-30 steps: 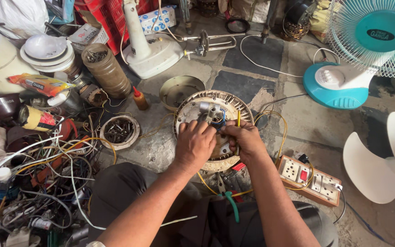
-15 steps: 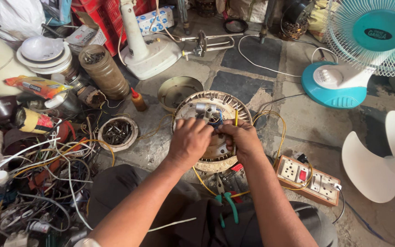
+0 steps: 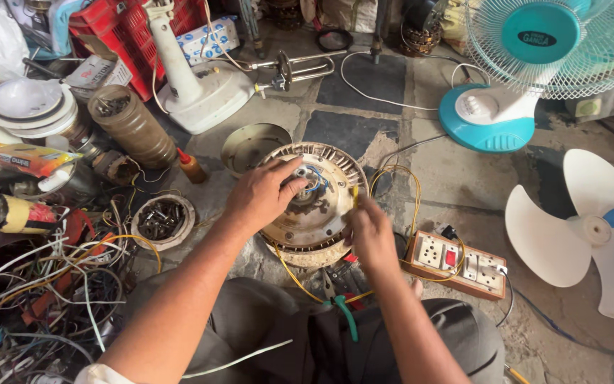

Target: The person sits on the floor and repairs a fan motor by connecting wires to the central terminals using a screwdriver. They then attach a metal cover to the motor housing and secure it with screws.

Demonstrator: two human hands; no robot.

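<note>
A round metal fan motor housing (image 3: pixel 314 203) with a slotted rim lies flat on the stone floor (image 3: pixel 456 171), just in front of the person's knees. The left hand (image 3: pixel 261 195) rests on its top, fingers curled and pressing around the central hub, where blue wires (image 3: pixel 314 178) come out. The right hand (image 3: pixel 369 231) sits at the housing's right edge, fingers pinched on a yellow wire (image 3: pixel 392 174) that loops out over the floor.

There is little open room: bare floor shows only behind and to the right of the housing. A shallow metal bowl (image 3: pixel 250 146) touches its far left rim. Just beside the right hand lies a wooden switchboard (image 3: pixel 456 263) with white sockets. Green-handled pliers (image 3: pixel 342 309) lie between the knees.

To the left, a small round tin of screws (image 3: pixel 159 219) stands near a tangle of loose wires (image 3: pixel 51 284). Behind it stand a brown cylinder (image 3: pixel 126 128), a white fan base (image 3: pixel 200 85) and a red crate (image 3: pixel 108 35). Well apart on the right stand a teal table fan (image 3: pixel 534 64) with a wire grille and a loose white plastic fan blade (image 3: pixel 591 231). The floor is rough, stained grey slabs with cracked joints.
</note>
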